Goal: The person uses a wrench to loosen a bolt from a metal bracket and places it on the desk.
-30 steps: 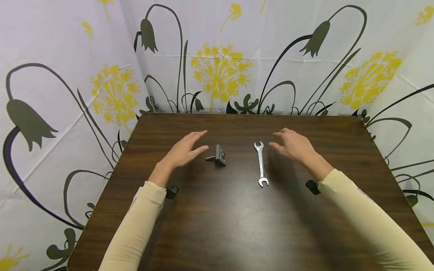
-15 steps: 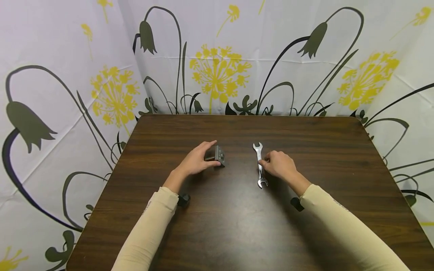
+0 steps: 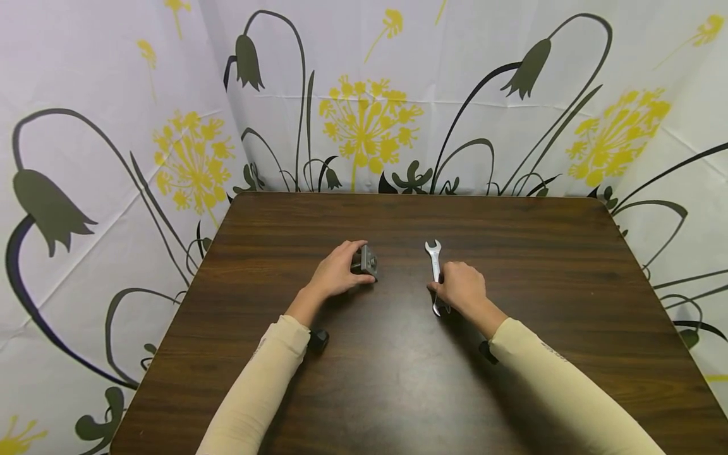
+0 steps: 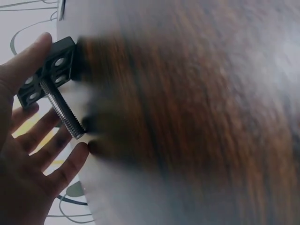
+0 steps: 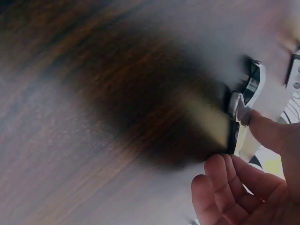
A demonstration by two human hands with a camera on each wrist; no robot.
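Observation:
On the left of the table, a dark grey square block with a threaded bolt (image 3: 368, 260) through it stands on edge. My left hand (image 3: 337, 272) pinches the block's opposite edges between thumb and fingers. In the left wrist view the threaded shank (image 4: 63, 110) points in between the spread fingers, and the block's face shows several round recesses. A silver double open-ended wrench (image 3: 435, 260) lies to the right. My right hand (image 3: 463, 287) pinches its shaft near the lower end, covering part of it. The right wrist view shows the thumb against the wrench (image 5: 254, 84).
Both things are on a dark brown wood-grain table (image 3: 392, 366) with rounded far corners. Behind it hangs a white curtain (image 3: 455, 76) printed with yellow and grey-green flowers. A small black device (image 3: 318, 341) sits at the left wrist.
Both hands have moved inward and down from hovering apart. The left has closed on the block with the bolt; the right has taken hold of the wrench's lower half, whose near end has turned slightly.

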